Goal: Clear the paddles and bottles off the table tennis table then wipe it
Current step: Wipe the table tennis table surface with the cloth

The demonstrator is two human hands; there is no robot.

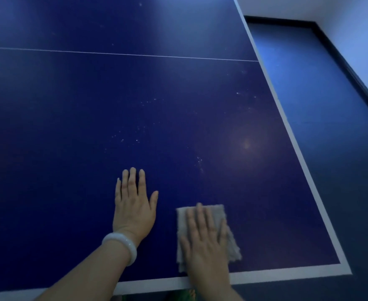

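The dark blue table tennis table (135, 94) fills most of the view, with a thin white centre line and white edge bands. My left hand (134, 205) lies flat on the surface with straight fingers and holds nothing; a pale bangle sits on its wrist. My right hand (204, 242) presses flat on a grey cloth (230, 246) near the table's near right corner. No paddles or bottles are in view.
Small white specks (139, 129) dot the tabletop beyond my hands. The table's right edge (287, 120) borders a dark blue floor (322, 101), and a white wall (357, 40) with a dark skirting stands at the far right. The near edge (265, 274) runs just below my right hand.
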